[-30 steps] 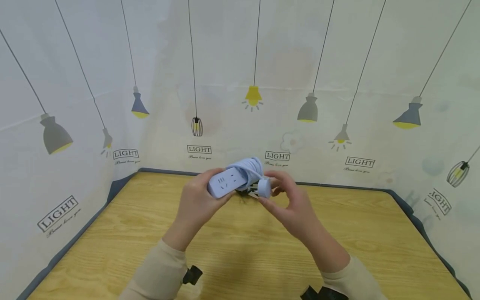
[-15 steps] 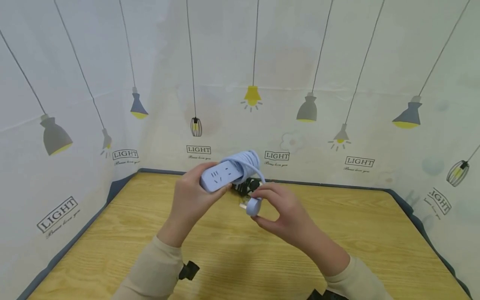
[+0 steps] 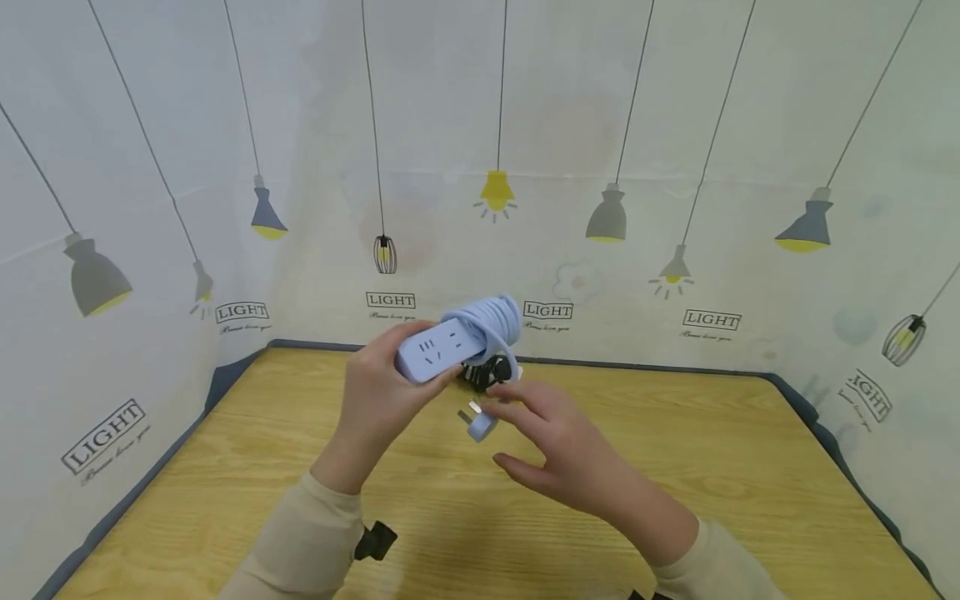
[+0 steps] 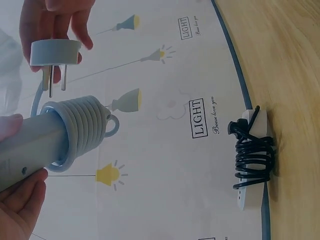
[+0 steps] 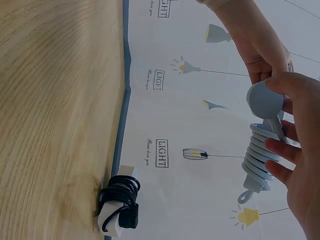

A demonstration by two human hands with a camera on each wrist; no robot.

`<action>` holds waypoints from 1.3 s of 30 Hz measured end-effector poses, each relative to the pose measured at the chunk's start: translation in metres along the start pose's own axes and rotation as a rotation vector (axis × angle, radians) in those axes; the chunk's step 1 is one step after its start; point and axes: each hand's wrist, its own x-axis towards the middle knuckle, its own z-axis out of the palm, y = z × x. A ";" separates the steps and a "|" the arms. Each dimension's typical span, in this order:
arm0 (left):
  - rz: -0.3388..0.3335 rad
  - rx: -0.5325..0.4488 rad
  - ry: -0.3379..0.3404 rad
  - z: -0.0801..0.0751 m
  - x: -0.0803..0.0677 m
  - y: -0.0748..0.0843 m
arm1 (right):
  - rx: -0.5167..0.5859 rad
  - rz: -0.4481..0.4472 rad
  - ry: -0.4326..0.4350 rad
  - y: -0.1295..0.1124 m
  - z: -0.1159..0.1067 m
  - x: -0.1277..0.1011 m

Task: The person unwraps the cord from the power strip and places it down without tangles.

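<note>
- the blue power strip (image 3: 438, 350) is gripped in the left hand (image 3: 375, 400) above the table (image 3: 712, 467), at 12 o'clock.
- the plug (image 3: 478, 423) is loosely touched by the right hand (image 3: 555, 454), fingers nearly straight; it could be dropped and the coiled cord (image 3: 491, 321) let slip.
- a second strip, white with black cord (image 4: 252, 162), is shown clearly only in the wrist views.

Looked like a staged recording booth, not a real room: wood-grain table (image 3: 675, 467) boxed in on 3 sides by printed backdrop cloth (image 3: 675, 125) w/ hanging-lamp drawings & "LIGHT" labels, dark trim along the base.
</note>
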 end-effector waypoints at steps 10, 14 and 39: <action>0.051 -0.021 -0.017 0.003 -0.005 -0.003 | 0.005 0.066 0.100 -0.006 -0.018 -0.004; 0.062 -0.030 -0.028 0.003 -0.007 -0.002 | 0.028 0.133 0.188 0.000 -0.025 -0.005; 0.168 -0.174 -0.055 0.004 -0.022 0.013 | 0.537 0.580 0.075 0.014 -0.028 -0.004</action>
